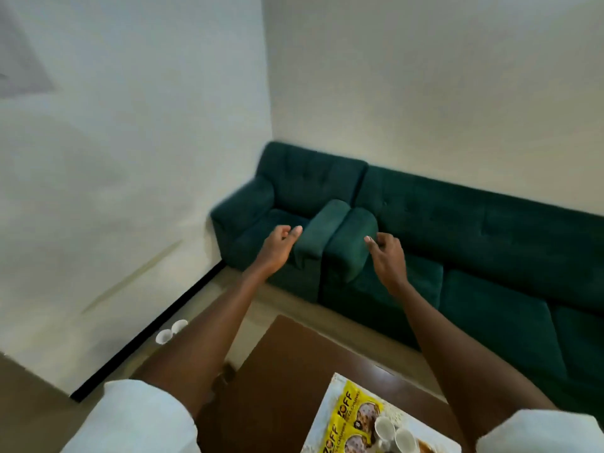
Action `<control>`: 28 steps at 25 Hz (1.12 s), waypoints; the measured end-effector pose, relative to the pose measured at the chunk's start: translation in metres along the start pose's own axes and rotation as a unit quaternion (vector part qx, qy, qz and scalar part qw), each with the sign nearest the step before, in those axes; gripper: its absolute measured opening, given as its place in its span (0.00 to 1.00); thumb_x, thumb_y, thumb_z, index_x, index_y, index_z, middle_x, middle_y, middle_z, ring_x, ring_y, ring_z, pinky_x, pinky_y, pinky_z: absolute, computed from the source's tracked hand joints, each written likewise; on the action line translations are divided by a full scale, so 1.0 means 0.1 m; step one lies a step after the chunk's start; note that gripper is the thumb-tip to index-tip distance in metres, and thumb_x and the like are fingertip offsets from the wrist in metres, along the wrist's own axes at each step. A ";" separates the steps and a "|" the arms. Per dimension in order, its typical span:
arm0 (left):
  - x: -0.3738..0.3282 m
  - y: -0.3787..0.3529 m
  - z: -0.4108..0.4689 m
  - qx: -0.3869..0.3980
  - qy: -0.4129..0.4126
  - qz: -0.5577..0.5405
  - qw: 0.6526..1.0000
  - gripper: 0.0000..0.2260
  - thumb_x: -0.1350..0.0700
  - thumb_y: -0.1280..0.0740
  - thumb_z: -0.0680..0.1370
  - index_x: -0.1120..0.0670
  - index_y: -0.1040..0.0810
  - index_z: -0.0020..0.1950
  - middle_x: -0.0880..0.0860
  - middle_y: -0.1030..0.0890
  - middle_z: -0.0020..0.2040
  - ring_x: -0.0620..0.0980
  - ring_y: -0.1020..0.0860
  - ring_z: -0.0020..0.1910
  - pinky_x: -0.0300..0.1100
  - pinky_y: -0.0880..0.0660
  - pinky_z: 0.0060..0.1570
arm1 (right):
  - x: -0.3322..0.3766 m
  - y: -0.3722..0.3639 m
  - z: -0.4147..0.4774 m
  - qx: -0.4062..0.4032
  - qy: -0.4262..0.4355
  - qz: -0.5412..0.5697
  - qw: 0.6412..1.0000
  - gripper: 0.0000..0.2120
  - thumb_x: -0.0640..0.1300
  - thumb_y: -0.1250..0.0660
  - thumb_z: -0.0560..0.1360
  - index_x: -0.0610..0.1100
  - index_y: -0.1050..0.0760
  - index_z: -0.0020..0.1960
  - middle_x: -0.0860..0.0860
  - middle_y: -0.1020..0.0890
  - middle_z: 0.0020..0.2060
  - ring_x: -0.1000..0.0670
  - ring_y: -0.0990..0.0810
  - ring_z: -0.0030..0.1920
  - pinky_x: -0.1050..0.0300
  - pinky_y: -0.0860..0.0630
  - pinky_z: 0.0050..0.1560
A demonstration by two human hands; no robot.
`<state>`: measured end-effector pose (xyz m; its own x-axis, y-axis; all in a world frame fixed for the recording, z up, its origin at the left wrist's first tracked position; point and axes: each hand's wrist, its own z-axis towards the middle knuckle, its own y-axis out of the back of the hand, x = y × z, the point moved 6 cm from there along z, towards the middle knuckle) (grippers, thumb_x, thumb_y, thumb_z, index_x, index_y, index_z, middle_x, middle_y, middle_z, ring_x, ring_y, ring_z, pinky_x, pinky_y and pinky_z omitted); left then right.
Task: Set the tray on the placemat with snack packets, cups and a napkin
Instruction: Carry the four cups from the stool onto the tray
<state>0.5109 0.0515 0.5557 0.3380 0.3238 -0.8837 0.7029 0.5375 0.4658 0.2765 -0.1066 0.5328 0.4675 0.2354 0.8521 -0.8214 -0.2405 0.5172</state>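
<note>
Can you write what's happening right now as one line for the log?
left hand: raised, empty | right hand: raised, empty | snack packets: on tray, beside cups | napkin: not seen | table: brown

Yellow snack packets read, seemingly, "TOFF"; smaller print is too blurred.

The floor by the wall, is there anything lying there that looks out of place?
Yes. Two white cups lie tipped on the floor beside the black baseboard, away from the table, where two more cups sit with the yellow snack packets. Both hands are raised and empty.
</note>
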 end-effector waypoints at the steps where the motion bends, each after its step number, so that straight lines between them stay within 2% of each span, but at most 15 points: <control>1: 0.06 0.32 -0.02 -0.025 0.003 -0.001 1.000 0.26 0.42 0.38 0.83 0.59 0.28 0.73 0.58 0.23 0.71 0.55 0.25 0.71 0.49 0.30 0.73 | 0.25 -0.18 -0.01 0.009 0.018 -0.001 1.000 0.26 0.55 0.34 0.83 0.36 0.26 0.71 0.41 0.23 0.62 0.43 0.23 0.63 0.49 0.26 0.66; 3: 0.25 0.98 -0.08 -0.072 0.006 -0.002 0.997 0.25 0.42 0.38 0.83 0.60 0.26 0.71 0.58 0.22 0.69 0.55 0.24 0.69 0.52 0.30 0.72 | 0.78 -0.62 -0.10 0.027 0.057 0.013 0.998 0.24 0.53 0.33 0.83 0.36 0.25 0.70 0.39 0.23 0.65 0.41 0.24 0.66 0.46 0.27 0.69; 6: 0.68 1.95 -0.19 -0.121 0.008 0.012 0.992 0.20 0.43 0.38 0.84 0.61 0.24 0.61 0.57 0.20 0.61 0.55 0.22 0.62 0.54 0.28 0.69 | 1.46 -1.33 -0.28 0.049 0.107 0.038 0.992 0.24 0.53 0.33 0.83 0.37 0.25 0.70 0.40 0.23 0.65 0.42 0.24 0.66 0.46 0.27 0.69; 8: 1.02 2.57 -0.31 -0.144 0.030 0.018 0.989 0.23 0.42 0.39 0.84 0.60 0.25 0.65 0.57 0.21 0.64 0.57 0.23 0.65 0.54 0.29 0.70 | 1.78 -1.82 -0.38 0.061 0.114 0.045 0.991 0.22 0.53 0.33 0.83 0.38 0.24 0.68 0.41 0.22 0.63 0.43 0.23 0.63 0.47 0.26 0.66; 10: 1.38 3.17 -0.42 -0.162 0.051 0.029 0.985 0.25 0.40 0.40 0.84 0.60 0.26 0.68 0.57 0.22 0.68 0.57 0.25 0.68 0.54 0.30 0.71 | 2.09 -2.36 -0.53 0.086 0.125 0.030 0.988 0.15 0.54 0.33 0.83 0.42 0.22 0.55 0.41 0.23 0.54 0.44 0.24 0.54 0.49 0.26 0.55; 11: 1.56 3.46 -0.48 -0.173 0.064 0.030 0.982 0.26 0.39 0.41 0.84 0.60 0.26 0.68 0.57 0.22 0.68 0.58 0.25 0.68 0.54 0.30 0.72 | 2.24 -2.62 -0.62 0.101 0.135 0.026 0.985 0.11 0.55 0.34 0.83 0.48 0.26 0.47 0.43 0.26 0.48 0.46 0.27 0.49 0.52 0.30 0.50; 13: 1.90 3.93 -0.57 -0.188 0.087 0.025 0.978 0.25 0.40 0.41 0.84 0.61 0.26 0.67 0.58 0.21 0.67 0.59 0.25 0.68 0.54 0.30 0.71 | 2.52 -3.08 -0.78 0.124 0.151 0.030 0.980 0.15 0.54 0.34 0.83 0.55 0.34 0.40 0.46 0.29 0.44 0.49 0.31 0.46 0.54 0.35 0.47; 16: 2.28 4.37 -0.68 -0.202 0.102 0.009 0.974 0.24 0.40 0.41 0.84 0.59 0.25 0.65 0.57 0.21 0.65 0.59 0.24 0.66 0.52 0.29 0.69 | 2.85 -3.58 -0.95 0.138 0.151 0.022 0.979 0.11 0.54 0.34 0.83 0.48 0.27 0.50 0.46 0.25 0.48 0.47 0.27 0.49 0.55 0.33 0.49; 18: 2.57 4.56 -0.70 -0.215 0.118 -0.005 0.969 0.24 0.40 0.41 0.84 0.59 0.25 0.65 0.57 0.21 0.65 0.59 0.24 0.66 0.53 0.29 0.69 | 3.05 -3.94 -0.98 0.157 0.151 0.020 0.976 0.16 0.55 0.34 0.83 0.41 0.24 0.57 0.44 0.22 0.54 0.46 0.23 0.53 0.54 0.30 0.52; 20: 2.89 4.66 -0.72 -0.222 0.139 -0.021 0.965 0.24 0.40 0.41 0.84 0.60 0.25 0.66 0.57 0.21 0.66 0.59 0.25 0.67 0.53 0.30 0.70 | 3.21 -4.26 -1.00 0.165 0.153 0.018 0.974 0.20 0.55 0.34 0.83 0.39 0.24 0.63 0.43 0.21 0.59 0.44 0.21 0.58 0.50 0.25 0.57; 22: 3.16 4.70 -0.69 -0.223 0.167 -0.031 0.960 0.24 0.41 0.41 0.84 0.60 0.25 0.66 0.57 0.21 0.66 0.58 0.25 0.67 0.51 0.29 0.69 | 3.28 -4.60 -1.00 0.179 0.147 0.015 0.973 0.21 0.55 0.34 0.83 0.39 0.24 0.64 0.45 0.21 0.59 0.42 0.21 0.60 0.47 0.24 0.60; 24: 3.41 4.69 -0.60 -0.229 0.188 -0.045 0.954 0.23 0.43 0.41 0.85 0.62 0.24 0.64 0.59 0.20 0.64 0.59 0.24 0.65 0.49 0.29 0.66 | 3.24 -4.94 -1.01 0.200 0.140 0.006 0.970 0.20 0.54 0.34 0.83 0.39 0.23 0.65 0.45 0.20 0.57 0.42 0.20 0.59 0.48 0.24 0.59; 28: 3.96 4.45 -0.22 -0.229 0.249 -0.072 0.938 0.22 0.45 0.40 0.85 0.63 0.24 0.63 0.61 0.20 0.62 0.61 0.23 0.63 0.50 0.28 0.66 | 2.77 -5.73 -0.95 0.258 0.087 -0.028 0.962 0.22 0.53 0.34 0.83 0.38 0.25 0.69 0.42 0.19 0.59 0.42 0.20 0.59 0.50 0.24 0.58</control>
<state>0.9437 0.4366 0.4144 -0.1554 0.4846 -0.8608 0.3373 0.8450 0.4149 0.8459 0.1859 0.4651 0.4072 0.4052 0.8185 -0.5039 -0.6478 0.5714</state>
